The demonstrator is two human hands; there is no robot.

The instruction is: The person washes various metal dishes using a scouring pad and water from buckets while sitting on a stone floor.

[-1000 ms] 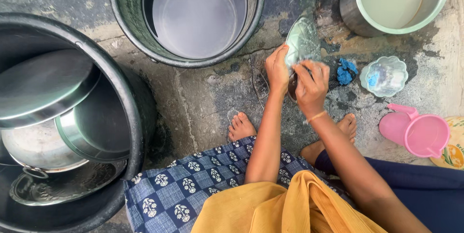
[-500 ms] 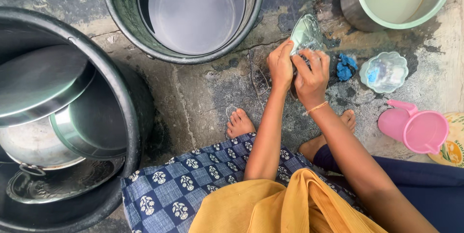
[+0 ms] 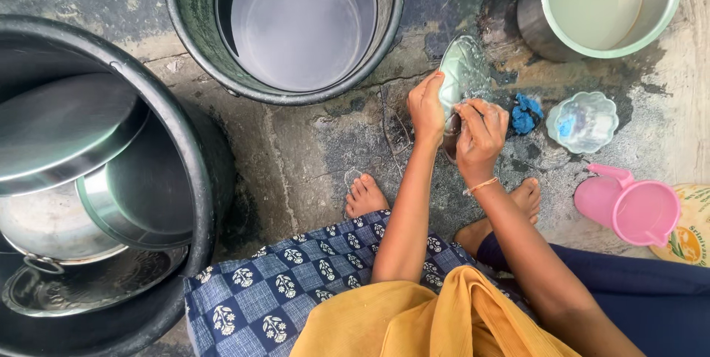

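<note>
- Your left hand [image 3: 427, 108] is closed on the edge of a small steel plate [image 3: 462, 68], fingers curled over its near rim, holding it tilted on edge above the wet ground.
- Your right hand [image 3: 481, 133] is bunched with its fingertips pressed to the lower face of the plate; something sudsy sits under the fingers, but you cannot tell what the hand is gripping.
- The plate stands between your two hands and the vessels beyond, its shiny face turned toward your right hand; a thin bangle [image 3: 481, 185] rings your right wrist.
- Just beside your right hand, a blue scrubber [image 3: 526, 114] lies on the ground, and near it stands a small scalloped bowl [image 3: 583, 122] with blue bits inside.
- Further right, a pink jug [image 3: 636, 207] rests on its side, touching a yellow container [image 3: 688, 224] at the frame edge.
- Beyond the plate, a steel pot [image 3: 603, 3] holds cloudy water, and a dark green bucket [image 3: 285, 28] stands next to it.
- Well apart on your left, a large black tub [image 3: 196, 157] holds stacked steel vessels [image 3: 66, 172].
- Your bare feet [image 3: 366, 196] rest on the concrete floor [image 3: 310, 142] below your hands.
</note>
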